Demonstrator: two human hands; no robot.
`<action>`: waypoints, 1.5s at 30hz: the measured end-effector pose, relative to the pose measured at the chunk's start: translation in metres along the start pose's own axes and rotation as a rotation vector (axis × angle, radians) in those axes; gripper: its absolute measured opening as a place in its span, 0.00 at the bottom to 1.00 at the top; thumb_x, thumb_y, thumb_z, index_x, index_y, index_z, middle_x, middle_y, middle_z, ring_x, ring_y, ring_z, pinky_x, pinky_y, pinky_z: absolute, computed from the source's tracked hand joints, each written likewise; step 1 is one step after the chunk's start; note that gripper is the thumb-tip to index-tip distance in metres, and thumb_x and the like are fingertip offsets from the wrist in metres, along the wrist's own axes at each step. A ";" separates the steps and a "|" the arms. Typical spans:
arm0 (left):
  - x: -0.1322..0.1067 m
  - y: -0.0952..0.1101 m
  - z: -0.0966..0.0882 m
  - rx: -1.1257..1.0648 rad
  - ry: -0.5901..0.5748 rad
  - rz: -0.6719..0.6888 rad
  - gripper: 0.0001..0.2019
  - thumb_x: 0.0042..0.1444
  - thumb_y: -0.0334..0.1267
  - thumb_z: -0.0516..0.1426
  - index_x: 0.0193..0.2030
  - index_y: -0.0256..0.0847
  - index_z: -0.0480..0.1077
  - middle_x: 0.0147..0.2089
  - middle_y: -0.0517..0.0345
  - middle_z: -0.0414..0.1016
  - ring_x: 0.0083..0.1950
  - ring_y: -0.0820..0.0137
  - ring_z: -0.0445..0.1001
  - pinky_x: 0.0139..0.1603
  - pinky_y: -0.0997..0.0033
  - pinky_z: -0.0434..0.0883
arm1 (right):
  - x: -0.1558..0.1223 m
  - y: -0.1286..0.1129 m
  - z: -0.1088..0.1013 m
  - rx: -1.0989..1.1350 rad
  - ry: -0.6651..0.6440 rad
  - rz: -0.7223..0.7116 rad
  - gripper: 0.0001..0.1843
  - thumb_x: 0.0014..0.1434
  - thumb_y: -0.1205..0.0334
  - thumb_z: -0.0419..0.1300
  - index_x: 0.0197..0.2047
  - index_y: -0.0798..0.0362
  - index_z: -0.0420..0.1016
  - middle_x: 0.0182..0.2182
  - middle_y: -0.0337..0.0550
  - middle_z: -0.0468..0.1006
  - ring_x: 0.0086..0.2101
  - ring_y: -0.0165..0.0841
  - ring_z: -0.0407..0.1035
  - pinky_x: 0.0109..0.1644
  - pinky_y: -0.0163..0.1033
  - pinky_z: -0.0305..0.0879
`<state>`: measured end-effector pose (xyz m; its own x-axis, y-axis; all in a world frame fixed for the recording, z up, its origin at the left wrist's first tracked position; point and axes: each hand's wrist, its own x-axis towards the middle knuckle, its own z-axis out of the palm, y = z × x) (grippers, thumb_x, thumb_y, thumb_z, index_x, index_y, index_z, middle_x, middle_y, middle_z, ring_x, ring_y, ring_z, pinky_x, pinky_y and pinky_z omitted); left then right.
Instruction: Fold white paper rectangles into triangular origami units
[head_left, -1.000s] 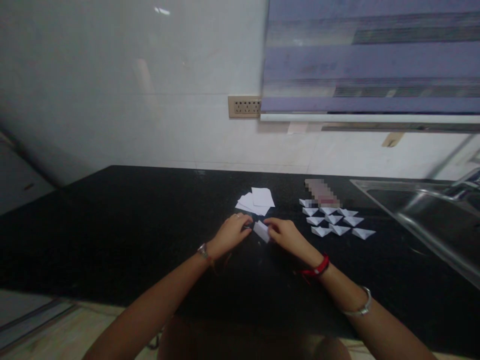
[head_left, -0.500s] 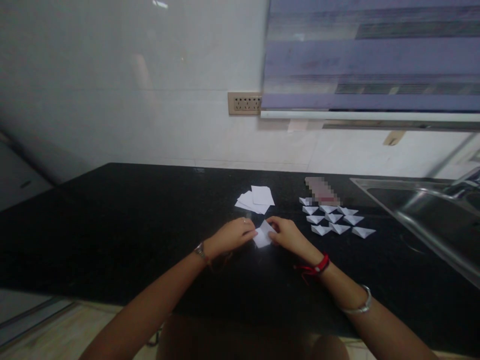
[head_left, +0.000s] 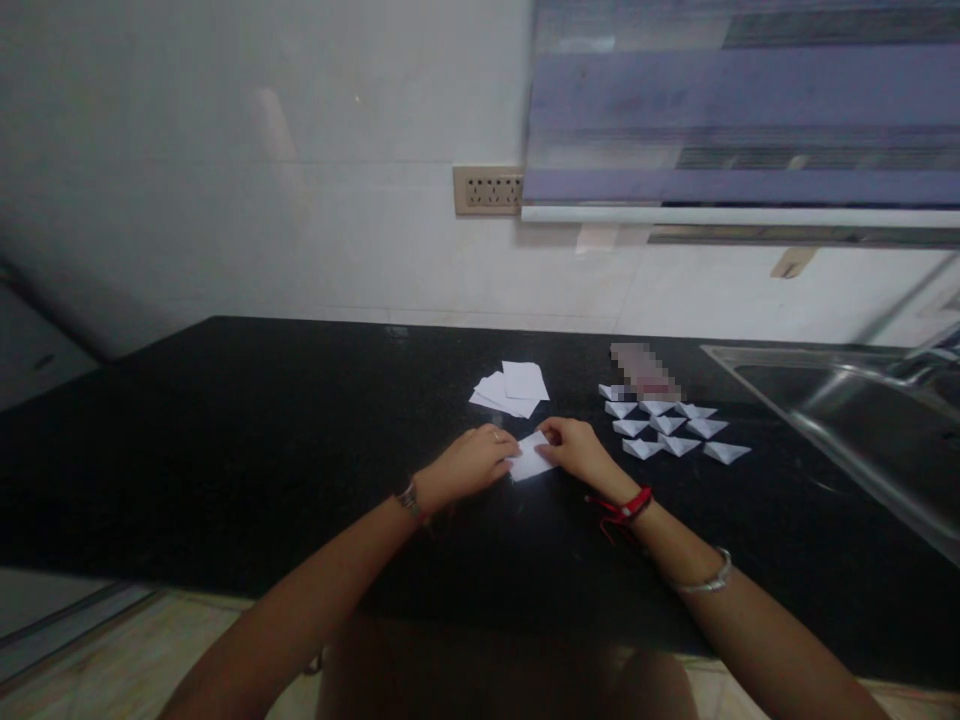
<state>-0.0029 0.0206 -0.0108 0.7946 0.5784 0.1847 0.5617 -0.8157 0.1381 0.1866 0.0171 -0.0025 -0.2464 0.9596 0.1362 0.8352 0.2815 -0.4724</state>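
Between my two hands, low over the dark countertop (head_left: 300, 450), is a small white sheet of paper (head_left: 531, 462). My left hand (head_left: 476, 456) grips its left edge, thumb and fingers close together. At its upper right edge my right hand (head_left: 579, 452) pinches the paper between thumb and fingers. The fingertips hide parts of both edges. Just beyond lies a loose stack of white paper sheets (head_left: 525, 382), fanned out. To the right, several folded white paper pieces (head_left: 666, 425) stand in rough rows.
A blurred-out flat pinkish object (head_left: 646, 372) lies behind the folded pieces. A metal sink (head_left: 817, 400) is set into the counter on the right. A socket strip (head_left: 489, 190) and a purple striped blind (head_left: 742, 110) are at the wall.
The paper's upper corner, which stuck up in a point between my hands, is now down, and the sheet looks like a flatter rectangle. My left fingers reach further over it. The view has tilted slightly down.
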 end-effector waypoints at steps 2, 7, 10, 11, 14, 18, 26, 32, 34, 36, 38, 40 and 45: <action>0.000 0.001 0.000 0.023 0.003 -0.013 0.12 0.56 0.36 0.48 0.46 0.41 0.65 0.46 0.56 0.67 0.47 0.69 0.62 0.46 0.69 0.61 | -0.002 -0.001 0.000 -0.042 0.019 -0.064 0.08 0.46 0.70 0.55 0.31 0.59 0.73 0.24 0.43 0.73 0.26 0.29 0.65 0.29 0.31 0.56; -0.002 0.000 0.001 0.076 0.018 -0.023 0.15 0.56 0.38 0.47 0.50 0.43 0.62 0.48 0.54 0.64 0.48 0.67 0.60 0.46 0.67 0.60 | -0.005 -0.002 -0.004 -0.182 -0.030 -0.344 0.10 0.53 0.71 0.52 0.33 0.58 0.74 0.30 0.46 0.73 0.33 0.30 0.66 0.37 0.32 0.58; -0.003 0.000 0.002 0.087 0.030 -0.038 0.15 0.56 0.38 0.48 0.50 0.44 0.62 0.48 0.54 0.63 0.48 0.66 0.59 0.46 0.66 0.60 | -0.006 -0.001 -0.007 -0.287 -0.094 -0.415 0.11 0.54 0.70 0.51 0.35 0.58 0.74 0.31 0.47 0.73 0.33 0.30 0.66 0.37 0.32 0.59; -0.003 0.000 0.002 0.088 0.032 -0.046 0.15 0.56 0.38 0.48 0.50 0.44 0.62 0.48 0.54 0.62 0.49 0.66 0.59 0.46 0.66 0.60 | -0.006 0.000 -0.008 -0.311 -0.111 -0.431 0.11 0.55 0.70 0.50 0.36 0.58 0.74 0.32 0.48 0.72 0.33 0.30 0.66 0.37 0.32 0.59; -0.003 0.000 0.003 0.084 0.030 -0.058 0.15 0.56 0.38 0.48 0.50 0.44 0.62 0.48 0.53 0.61 0.49 0.66 0.58 0.46 0.66 0.60 | -0.007 -0.001 -0.009 -0.344 -0.140 -0.451 0.12 0.55 0.70 0.50 0.36 0.60 0.74 0.32 0.49 0.72 0.33 0.30 0.66 0.37 0.32 0.59; -0.003 -0.002 0.004 0.065 0.037 -0.065 0.15 0.55 0.38 0.48 0.50 0.44 0.62 0.48 0.53 0.61 0.49 0.65 0.58 0.46 0.65 0.60 | -0.007 -0.004 -0.011 -0.348 -0.156 -0.479 0.12 0.55 0.71 0.49 0.37 0.61 0.73 0.34 0.51 0.72 0.35 0.32 0.66 0.38 0.33 0.60; -0.003 -0.002 0.003 0.028 0.034 -0.099 0.15 0.54 0.39 0.49 0.49 0.44 0.63 0.48 0.53 0.61 0.49 0.64 0.58 0.47 0.64 0.59 | -0.007 -0.003 -0.013 -0.321 -0.199 -0.555 0.13 0.54 0.74 0.50 0.38 0.61 0.74 0.36 0.52 0.73 0.37 0.34 0.65 0.41 0.37 0.61; -0.003 -0.002 0.003 0.046 0.026 -0.116 0.17 0.54 0.41 0.49 0.51 0.42 0.61 0.49 0.51 0.60 0.50 0.63 0.57 0.47 0.64 0.59 | -0.007 -0.002 -0.010 -0.333 -0.195 -0.556 0.13 0.54 0.74 0.49 0.39 0.62 0.73 0.36 0.53 0.72 0.37 0.34 0.65 0.41 0.37 0.60; -0.004 -0.002 0.003 0.059 0.032 -0.095 0.17 0.54 0.39 0.49 0.52 0.45 0.60 0.49 0.52 0.60 0.50 0.64 0.57 0.47 0.64 0.59 | -0.007 -0.002 -0.009 -0.337 -0.192 -0.556 0.13 0.55 0.73 0.49 0.38 0.63 0.73 0.36 0.53 0.72 0.37 0.34 0.64 0.41 0.37 0.60; -0.004 -0.002 0.004 0.068 0.035 -0.077 0.17 0.54 0.38 0.49 0.52 0.47 0.60 0.50 0.53 0.60 0.50 0.64 0.58 0.47 0.63 0.59 | -0.008 -0.003 -0.009 -0.341 -0.194 -0.553 0.13 0.55 0.72 0.48 0.37 0.62 0.73 0.35 0.53 0.72 0.37 0.34 0.64 0.41 0.37 0.60; -0.004 -0.002 0.005 0.069 0.036 -0.075 0.18 0.54 0.38 0.49 0.52 0.48 0.60 0.51 0.53 0.59 0.51 0.64 0.57 0.47 0.63 0.59 | -0.008 -0.004 -0.010 -0.342 -0.195 -0.544 0.13 0.56 0.72 0.48 0.36 0.62 0.74 0.35 0.52 0.72 0.37 0.34 0.64 0.40 0.36 0.59; -0.004 -0.002 0.007 0.069 0.038 -0.082 0.18 0.54 0.38 0.49 0.52 0.48 0.60 0.51 0.52 0.59 0.51 0.63 0.57 0.47 0.62 0.59 | -0.009 -0.005 -0.010 -0.338 -0.189 -0.540 0.13 0.56 0.72 0.48 0.37 0.62 0.73 0.35 0.52 0.72 0.37 0.33 0.64 0.40 0.36 0.59; -0.004 -0.004 0.008 0.064 0.033 -0.106 0.18 0.53 0.39 0.49 0.52 0.46 0.60 0.52 0.52 0.58 0.53 0.62 0.55 0.49 0.61 0.58 | -0.008 -0.002 -0.011 -0.377 -0.205 -0.565 0.12 0.55 0.72 0.48 0.37 0.61 0.73 0.36 0.51 0.72 0.37 0.33 0.64 0.40 0.36 0.59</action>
<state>-0.0069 0.0216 -0.0201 0.7227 0.6601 0.2047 0.6564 -0.7483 0.0959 0.1920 0.0089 0.0068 -0.7487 0.6571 0.0876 0.6565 0.7533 -0.0396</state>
